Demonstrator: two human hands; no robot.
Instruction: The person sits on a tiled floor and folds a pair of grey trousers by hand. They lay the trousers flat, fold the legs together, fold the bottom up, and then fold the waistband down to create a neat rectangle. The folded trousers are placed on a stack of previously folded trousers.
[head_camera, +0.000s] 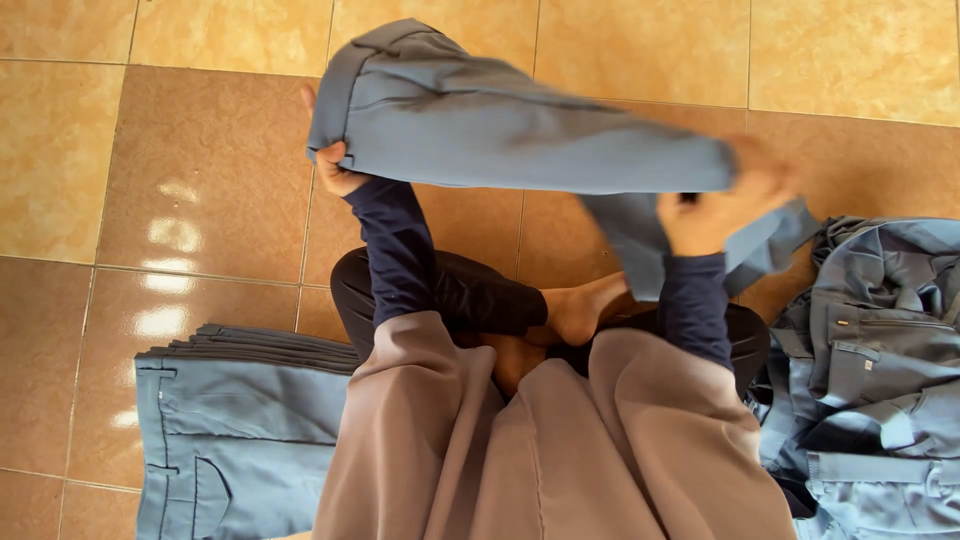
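Tan floor tiles (200, 180) w/ folded stack (240, 420) at 8 o'clock, loose pile (880, 350) at 4; left hand (335, 165) & right hand (715, 215) fingers clamped on grey-blue trousers (520, 130).

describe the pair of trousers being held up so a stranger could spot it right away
Start at the tan tiled floor, with a folded stack on one side and a crumpled heap on the other. The grey-blue trousers are the only pair in the air, stretched between the left hand and right hand.
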